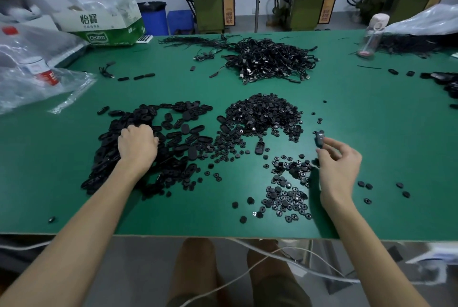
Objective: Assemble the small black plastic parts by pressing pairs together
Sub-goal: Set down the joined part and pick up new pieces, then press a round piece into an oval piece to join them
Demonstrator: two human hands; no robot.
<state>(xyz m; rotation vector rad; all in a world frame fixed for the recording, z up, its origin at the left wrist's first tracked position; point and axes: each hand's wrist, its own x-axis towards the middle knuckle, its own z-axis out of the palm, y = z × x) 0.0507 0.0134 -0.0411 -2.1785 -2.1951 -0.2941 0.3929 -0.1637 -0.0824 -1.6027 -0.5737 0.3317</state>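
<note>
The right hand hung above the green counter, its thumb and forefinger pinched lightly on a black piece, the other fingers loosely spread. The piece was blurred, so whether it was a single part or a joined pair could not be told. With so light a pinch it could easily have slipped and dropped into the scatter of round parts just below, where it would be hard to pick out again.

The left hand lay knuckles up on the pile of oval parts, fingers curled down into it. Whether it had hold of one could not be told. Digging blind there risked lifting two stuck together, or pushing ovals into the heap of round parts close beside it, where a few had already strayed. Loose round parts also lay near the counter's front edge, and a sweeping forearm might have knocked them to the floor.
</note>
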